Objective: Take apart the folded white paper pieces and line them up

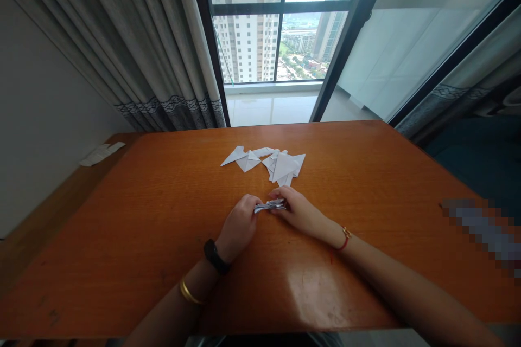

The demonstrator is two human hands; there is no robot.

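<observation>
A small folded wad of white paper (269, 205) is held between my two hands, just above or on the wooden table (163, 260). My left hand (241, 222) pinches its left end, fingers closed. At its right end, my right hand (299, 209) grips it between thumb and fingers. Several folded white paper pieces lie beyond my hands. A loose overlapping pile (285, 167) sits nearest my right hand, and a pointed folded piece (248, 161) lies to its left. How the layers of the held paper are folded is too small to tell.
On a ledge left of the table lies a pale paper strip (102, 153). A pixelated object (484, 227) is at the table's right side. Behind the table's far edge are a grey curtain (163, 49) and a dark-framed glass door (342, 49).
</observation>
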